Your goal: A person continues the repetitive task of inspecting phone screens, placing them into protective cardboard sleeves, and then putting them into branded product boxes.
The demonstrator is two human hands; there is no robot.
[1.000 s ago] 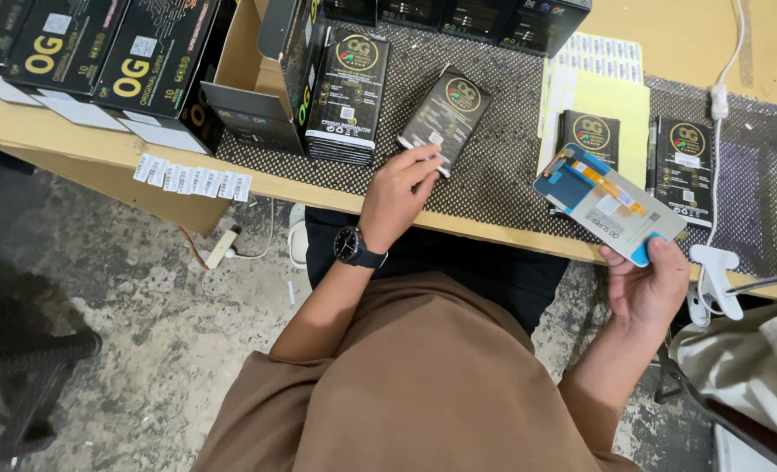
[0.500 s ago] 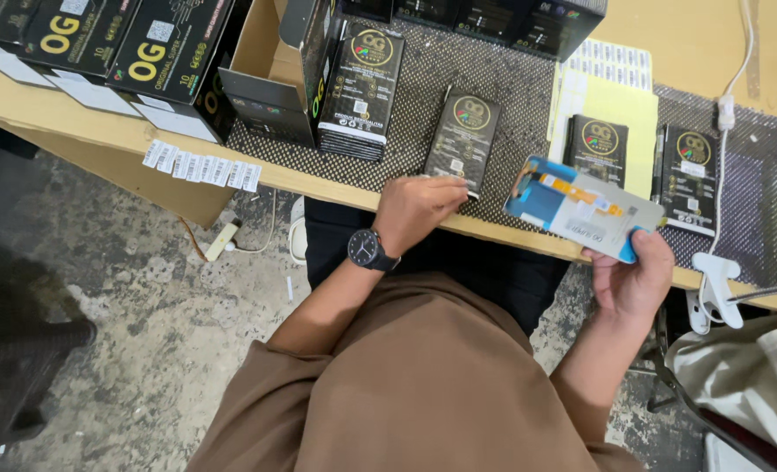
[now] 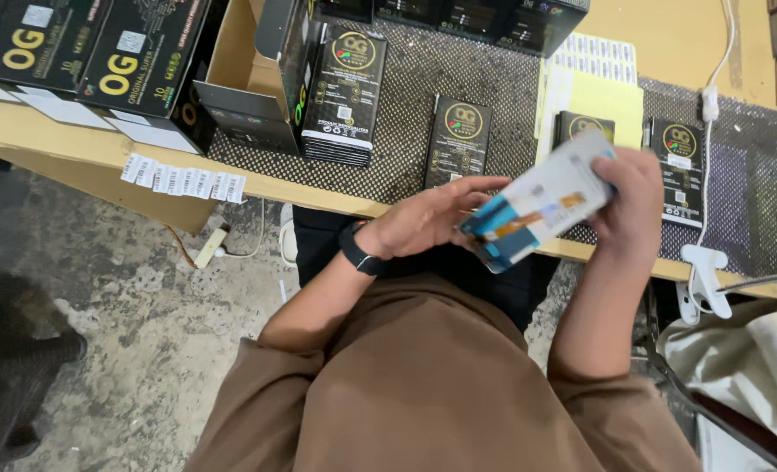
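- Above the table edge, over the person's lap, the right hand (image 3: 637,205) clasps a flat white rectangular pack with blue and orange markings (image 3: 537,210), fingers wrapped over its far end; the pack hangs tilted in the air, resting on nothing.
- Beside it, the left hand (image 3: 432,223), with a black watch (image 3: 358,253) on its wrist, reaches to the pack's lower blue end; its fingertips touch or nearly touch there, and I cannot tell whether they pinch anything or lie loose.
- Risk: the pack is gripped at one end only, so a tug from the left hand could likely twist it free, and it would fall past the table onto the mottled concrete floor (image 3: 126,350).
- Risk: a slim black cardboard box with a gold round emblem (image 3: 462,140) lies just beyond the left hand on the black mesh mat (image 3: 458,70); a sweeping elbow or wrist might push it toward the wooden table edge (image 3: 318,194).
- Risk: a strip of small white labels (image 3: 183,179) overhangs that edge, well apart from both hands, and looks easy to brush off.
- Risk: a white cable with a clip (image 3: 703,271) runs near the right forearm and could snag a sleeve.
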